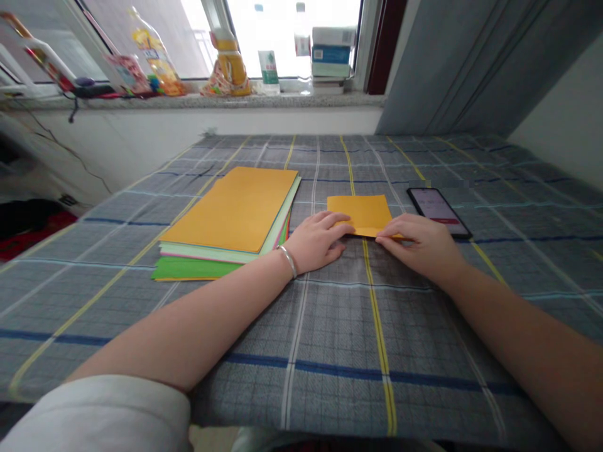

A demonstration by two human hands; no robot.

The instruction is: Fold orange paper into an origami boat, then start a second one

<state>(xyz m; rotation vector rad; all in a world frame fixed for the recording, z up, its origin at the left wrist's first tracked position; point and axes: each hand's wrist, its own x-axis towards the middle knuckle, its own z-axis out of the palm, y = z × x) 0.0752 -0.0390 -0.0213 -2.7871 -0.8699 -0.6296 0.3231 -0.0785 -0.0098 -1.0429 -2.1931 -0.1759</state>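
A small folded orange paper [360, 213] lies flat on the checked cloth in the middle of the table. My left hand [321, 240] rests at its lower left corner, fingers spread with the fingertips on the paper. At the lower right corner, my right hand [417, 245] pinches the near edge between thumb and fingers. To the left is a stack of coloured paper [235, 210], orange on top, with pale green and bright green sheets showing beneath. A silver bracelet [287, 261] circles my left wrist.
A phone [438, 212] lies just beyond my right hand. The checked tablecloth [330, 326] covers the table. Along the windowsill [188, 102] stand bottles, snack packs, a white-and-green tube [269, 70] and stacked boxes [332, 56]. A grey curtain [452, 63] hangs at the right.
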